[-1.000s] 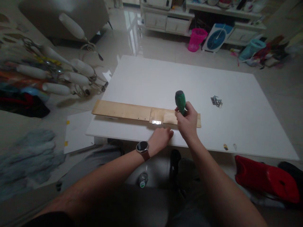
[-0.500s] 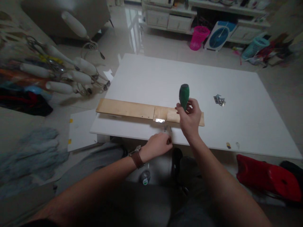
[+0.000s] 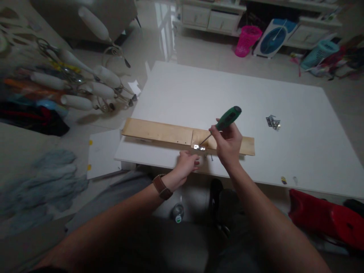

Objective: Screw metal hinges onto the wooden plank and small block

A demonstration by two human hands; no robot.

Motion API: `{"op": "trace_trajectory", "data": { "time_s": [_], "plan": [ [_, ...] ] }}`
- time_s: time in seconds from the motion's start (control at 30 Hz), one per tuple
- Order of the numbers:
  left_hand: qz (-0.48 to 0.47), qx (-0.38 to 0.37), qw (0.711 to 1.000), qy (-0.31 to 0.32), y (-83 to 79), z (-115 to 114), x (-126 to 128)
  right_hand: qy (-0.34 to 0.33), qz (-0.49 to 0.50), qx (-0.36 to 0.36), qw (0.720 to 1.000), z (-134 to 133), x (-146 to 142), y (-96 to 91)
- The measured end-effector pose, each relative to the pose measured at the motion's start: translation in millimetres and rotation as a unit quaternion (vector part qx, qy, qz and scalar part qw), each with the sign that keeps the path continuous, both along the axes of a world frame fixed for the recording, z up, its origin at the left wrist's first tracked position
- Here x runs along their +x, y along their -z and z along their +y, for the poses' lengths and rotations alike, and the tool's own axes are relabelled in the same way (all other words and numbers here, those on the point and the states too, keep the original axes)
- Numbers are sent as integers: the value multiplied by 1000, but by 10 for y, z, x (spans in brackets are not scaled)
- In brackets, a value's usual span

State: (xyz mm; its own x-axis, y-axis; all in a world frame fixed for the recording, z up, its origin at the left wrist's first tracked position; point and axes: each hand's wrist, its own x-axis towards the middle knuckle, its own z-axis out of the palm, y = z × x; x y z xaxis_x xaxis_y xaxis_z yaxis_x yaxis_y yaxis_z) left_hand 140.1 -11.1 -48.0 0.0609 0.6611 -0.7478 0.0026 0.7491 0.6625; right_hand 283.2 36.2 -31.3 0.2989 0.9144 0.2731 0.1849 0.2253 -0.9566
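I see right hand (image 3: 229, 147) gripping the screwdriver (image 3: 229, 117), tip at the hinge (image 3: 199, 147) on the board (image 3: 159, 131). Left hand (image 3: 184, 165) near hinge, fingers loosely parted.

A wide brown strap (image 3: 162, 187) is worn just behind the bare left hand (image 3: 185, 165); right of the strap, the right hand (image 3: 229, 147) is bare too; left of the strap shows a grey trouser leg (image 3: 110, 197); right of it, in shadow, seemingly a black shoe (image 3: 216, 189).
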Motion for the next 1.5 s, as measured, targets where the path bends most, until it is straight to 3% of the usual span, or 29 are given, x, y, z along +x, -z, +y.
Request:
{"op": "trace_trajectory", "data": {
  "time_s": [0.2, 0.33, 0.53, 0.67, 1.5],
  "plan": [
    [-41, 68, 997, 5, 44, 50, -35, -22, 7, 2, 1000, -33, -62, 0],
    [-48, 64, 997, -24, 67, 50, -17, -31, 3, 7, 999, -56, -58, 0],
    [-77, 42, 987, -134, -7, 80, 55, -45, -10, 23, 999, -60, -42, 28],
    [-91, 39, 980, -173, -9, 112, 85, -50, -11, 21, 998, -45, -50, 32],
    [-61, 49, 978, -191, 58, 114, 127, -79, -45, 25, 996, -98, -124, -113]
  ]
}}
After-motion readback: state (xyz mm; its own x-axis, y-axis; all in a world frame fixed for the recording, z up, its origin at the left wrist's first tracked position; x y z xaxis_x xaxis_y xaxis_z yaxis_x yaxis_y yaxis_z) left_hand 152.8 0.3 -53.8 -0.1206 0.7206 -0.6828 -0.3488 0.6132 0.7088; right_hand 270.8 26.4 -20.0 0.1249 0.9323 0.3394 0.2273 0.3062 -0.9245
